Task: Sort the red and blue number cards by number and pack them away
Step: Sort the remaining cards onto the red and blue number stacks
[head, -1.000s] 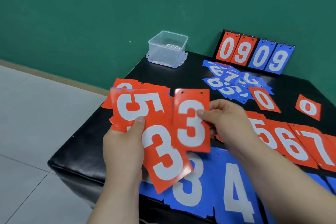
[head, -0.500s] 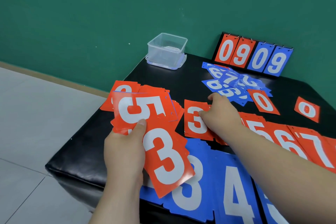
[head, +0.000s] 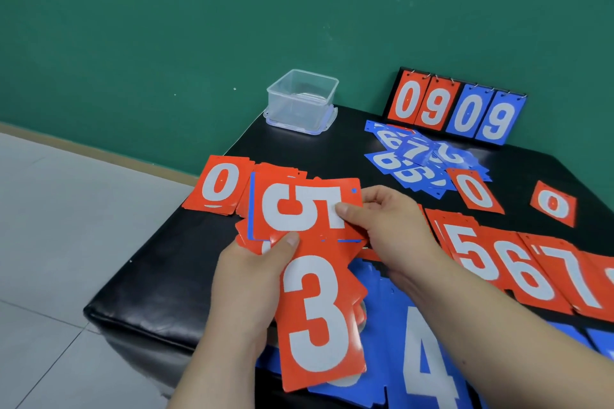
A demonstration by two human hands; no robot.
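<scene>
1. Along the near edge of the tabletop (head: pixel 149 279), blue cards (head: pixel 422 359) lie laid out, with a 4 showing.
2. Above them the left hand (head: pixel 246 279) grips a fan of red cards with the red 3 (head: pixel 315 319) in front. The right hand (head: pixel 388 229) pinches the red 5 (head: pixel 305 209) by its right side.
3. A red row (head: pixel 531 269) of 5, 6, 7 runs to the right edge, and a red 0 pile (head: pixel 219 184) sits at the left edge. Sorting looks about half done.
4. Farther back, a loose blue heap (head: pixel 415 159) looks unsorted.
5. At the far left corner, the clear box (head: pixel 302 103) holds nothing, so packing has not begun.

Red cards (head: pixel 317 315) with white numerals, blue cards (head: pixel 413 156), black table (head: pixel 159 279), green wall (head: pixel 166 26)
</scene>
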